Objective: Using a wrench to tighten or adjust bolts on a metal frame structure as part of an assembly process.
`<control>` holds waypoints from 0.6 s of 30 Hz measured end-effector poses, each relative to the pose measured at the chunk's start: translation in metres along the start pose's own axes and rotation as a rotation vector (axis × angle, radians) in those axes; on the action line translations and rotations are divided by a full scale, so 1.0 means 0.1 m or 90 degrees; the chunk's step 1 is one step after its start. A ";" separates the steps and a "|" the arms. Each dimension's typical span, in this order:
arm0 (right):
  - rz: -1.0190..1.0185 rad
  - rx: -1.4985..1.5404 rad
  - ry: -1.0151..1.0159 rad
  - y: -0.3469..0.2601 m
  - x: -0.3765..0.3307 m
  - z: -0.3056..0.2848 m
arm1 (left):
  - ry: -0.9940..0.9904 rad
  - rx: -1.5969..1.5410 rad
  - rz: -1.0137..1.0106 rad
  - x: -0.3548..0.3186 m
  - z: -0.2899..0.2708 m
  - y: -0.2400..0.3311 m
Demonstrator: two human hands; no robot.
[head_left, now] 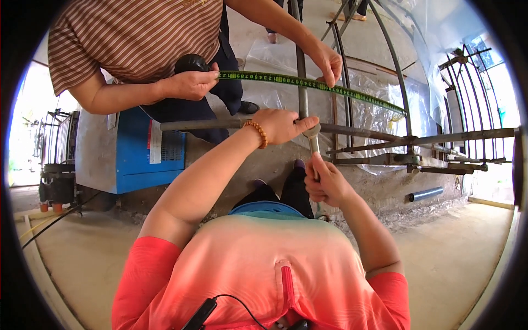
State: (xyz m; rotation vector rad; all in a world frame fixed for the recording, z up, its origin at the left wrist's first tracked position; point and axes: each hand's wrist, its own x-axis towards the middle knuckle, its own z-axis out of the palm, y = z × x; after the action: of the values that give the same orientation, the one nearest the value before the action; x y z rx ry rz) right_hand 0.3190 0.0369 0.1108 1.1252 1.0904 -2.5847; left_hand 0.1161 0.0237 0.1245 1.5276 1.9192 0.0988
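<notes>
Two grey steel pipes cross in front of me: an upright pipe point(302, 55) and a horizontal pipe point(206, 125). My left hand point(276, 126), with a beaded bracelet at its wrist, is closed over the horizontal pipe beside the crossing. Its thumb reaches right to the head of a metal wrench point(314, 144). My right hand point(330, 182) grips the wrench by its handle, just below and right of the crossing. The wrench head sits at the joint, and what it fits onto is hidden. Just beyond, a green tape measure point(256, 76) stretches across the upright pipe.
A co-worker in a striped shirt point(137, 38) stands opposite, one hand on the tape's black case point(192, 64), the other on its blade. To the left stands a blue machine cabinet point(137, 148). Metal framework point(396, 142) and clear plastic sheeting point(374, 88) are at right, above a short pipe point(425, 193).
</notes>
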 end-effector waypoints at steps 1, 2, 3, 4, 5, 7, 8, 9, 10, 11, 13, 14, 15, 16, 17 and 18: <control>0.022 -0.064 0.022 -0.06 -0.04 -0.09 | 0.005 0.005 0.004 -0.01 0.02 -0.02; 0.031 -0.398 0.159 -0.36 -0.16 -0.09 | 0.047 0.020 0.019 -0.03 0.06 -0.09; 0.037 -0.471 0.162 -0.51 -0.22 -0.28 | 0.052 0.010 0.016 -0.03 0.06 -0.06; 0.041 -0.543 0.167 -0.66 -0.26 -0.44 | 0.056 0.001 0.021 -0.02 0.04 -0.02; 0.011 -0.638 0.135 -0.83 -0.29 -0.46 | 0.060 -0.007 0.024 -0.02 0.03 -0.01; 0.008 -0.857 0.109 -1.20 -0.27 -0.40 | 0.063 -0.005 0.023 0.01 0.05 -0.06; -0.039 -0.999 0.090 -1.35 -0.25 -0.37 | 0.060 0.005 0.024 0.00 0.06 -0.07; -0.090 -1.140 0.068 -1.49 -0.25 -0.32 | 0.067 -0.001 0.021 -0.01 0.06 -0.07; -0.085 -1.213 0.069 -1.65 -0.28 -0.17 | 0.069 0.014 0.028 -0.03 0.07 -0.06; -0.080 -1.305 0.068 -1.75 -0.18 -0.09 | 0.065 0.022 0.044 -0.02 0.10 -0.12; -0.064 -1.449 0.070 -1.94 -0.05 0.12 | 0.093 0.026 0.068 -0.03 0.19 -0.18; -0.070 -1.521 0.044 -2.02 -0.04 0.21 | 0.121 0.049 0.100 -0.04 0.20 -0.17; -0.075 -1.593 0.017 -2.09 -0.04 0.28 | 0.125 0.044 0.094 -0.05 0.20 -0.15; -0.106 -1.656 -0.024 -2.14 -0.04 0.36 | 0.113 0.059 0.088 -0.05 0.20 -0.14; -0.109 -1.664 -0.035 -2.20 -0.06 0.43 | 0.099 0.073 0.082 -0.05 0.20 -0.14; -0.132 -1.747 0.001 -2.25 -0.08 0.51 | 0.103 0.065 0.074 -0.05 0.22 -0.13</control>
State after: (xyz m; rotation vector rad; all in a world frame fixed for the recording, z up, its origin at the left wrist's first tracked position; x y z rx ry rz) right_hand 0.2113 0.1674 0.2680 -0.0322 2.4606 0.4825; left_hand 0.1176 0.0081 0.1045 1.7462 1.9856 0.1826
